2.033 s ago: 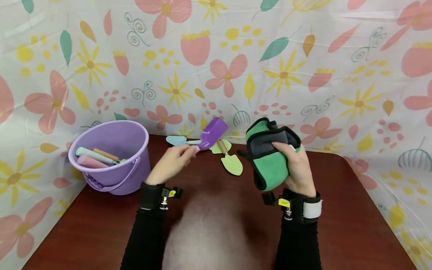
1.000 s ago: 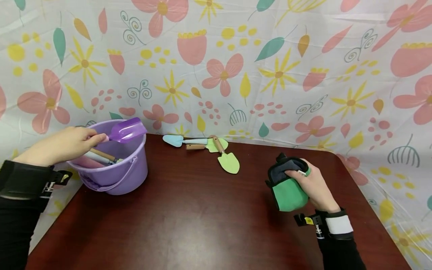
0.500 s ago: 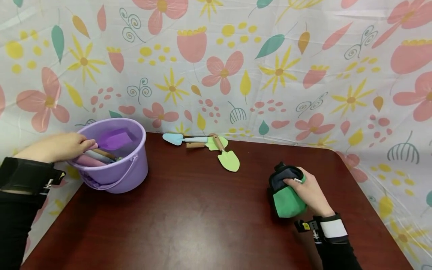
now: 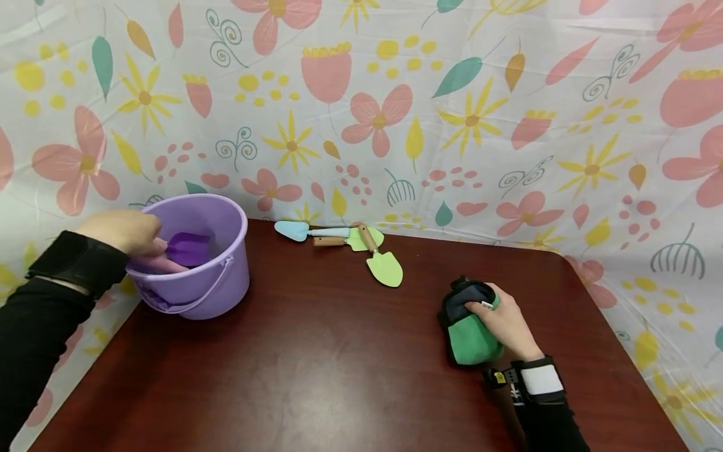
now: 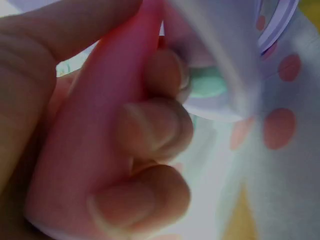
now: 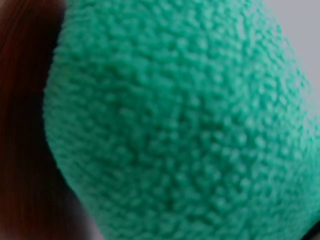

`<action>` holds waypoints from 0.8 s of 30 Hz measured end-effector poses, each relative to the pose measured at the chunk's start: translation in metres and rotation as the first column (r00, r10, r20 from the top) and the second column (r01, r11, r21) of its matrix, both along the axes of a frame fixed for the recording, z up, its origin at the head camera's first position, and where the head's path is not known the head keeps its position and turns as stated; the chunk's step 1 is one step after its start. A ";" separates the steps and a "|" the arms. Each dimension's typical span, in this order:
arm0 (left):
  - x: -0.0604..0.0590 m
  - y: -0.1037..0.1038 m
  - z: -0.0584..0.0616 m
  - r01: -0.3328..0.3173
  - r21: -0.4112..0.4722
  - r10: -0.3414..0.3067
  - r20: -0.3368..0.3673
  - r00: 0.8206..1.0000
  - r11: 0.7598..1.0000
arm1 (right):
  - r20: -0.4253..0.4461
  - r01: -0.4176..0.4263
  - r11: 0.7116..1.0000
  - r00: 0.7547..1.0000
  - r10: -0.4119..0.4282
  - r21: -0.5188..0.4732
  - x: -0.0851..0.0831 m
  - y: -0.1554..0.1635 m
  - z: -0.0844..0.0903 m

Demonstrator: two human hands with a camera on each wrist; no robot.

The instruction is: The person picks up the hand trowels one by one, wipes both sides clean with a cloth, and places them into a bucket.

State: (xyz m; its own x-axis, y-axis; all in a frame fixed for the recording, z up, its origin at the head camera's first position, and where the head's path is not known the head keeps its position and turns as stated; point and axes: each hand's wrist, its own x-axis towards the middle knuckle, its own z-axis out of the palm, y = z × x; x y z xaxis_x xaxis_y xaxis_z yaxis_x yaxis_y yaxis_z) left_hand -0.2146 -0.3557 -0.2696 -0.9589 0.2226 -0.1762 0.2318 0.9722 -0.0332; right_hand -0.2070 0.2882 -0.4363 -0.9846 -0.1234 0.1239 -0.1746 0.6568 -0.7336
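Purple scoop going into the bucket, pouch held down on the desk.
Head view: your left hand [image 4: 121, 231] holds the purple scoop [image 4: 188, 248] inside the purple bucket [image 4: 198, 285]; your right hand [image 4: 505, 326] clasps the green pouch [image 4: 469, 333]. Left wrist view: fingers [image 5: 155, 132] curl round the pink handle [image 5: 95, 145]; snagging the rim could tip the bucket. Right wrist view: only green fleece shows.

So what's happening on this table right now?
A person's left hand is at the purple bucket, gripping the pink handle of a purple scoop whose blade sits inside it. The right hand grips a green and dark cloth bundle resting on the table. A blue trowel and two green trowels lie at the far edge.
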 end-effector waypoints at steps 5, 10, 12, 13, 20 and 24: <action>-0.015 0.019 -0.015 0.067 -0.025 -0.067 0.001 0.998 0.997 | 0.010 0.020 1.000 1.000 -0.020 0.008 -0.001 -0.005 -0.001; -0.025 0.022 -0.027 0.094 0.008 -0.094 0.010 0.996 0.996 | 0.027 0.026 0.999 0.999 -0.026 0.025 -0.003 -0.013 -0.003; -0.028 0.021 -0.030 0.100 0.024 -0.101 0.008 0.995 0.995 | 0.027 0.036 0.998 0.999 -0.037 0.047 -0.004 -0.014 -0.004; -0.029 0.021 -0.032 0.107 0.034 -0.107 0.007 0.994 0.994 | 0.028 0.039 0.997 0.999 -0.041 0.060 -0.004 -0.014 -0.005; -0.033 0.025 -0.046 0.164 0.111 -0.168 0.026 0.985 0.980 | 0.064 0.028 0.993 0.997 -0.036 0.115 -0.007 -0.016 -0.010; -0.034 0.026 -0.049 0.176 0.116 -0.180 0.022 0.983 0.978 | 0.091 0.007 0.989 0.996 -0.020 0.150 -0.011 -0.015 -0.012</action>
State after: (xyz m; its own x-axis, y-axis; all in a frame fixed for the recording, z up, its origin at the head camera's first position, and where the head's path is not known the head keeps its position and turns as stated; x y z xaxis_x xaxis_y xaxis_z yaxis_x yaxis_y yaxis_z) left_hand -0.2490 -0.3296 -0.3184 -0.8964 0.4094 -0.1702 0.4005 0.9123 0.0849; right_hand -0.2180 0.2728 -0.4486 -0.9926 -0.1203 0.0142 -0.1015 0.7620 -0.6396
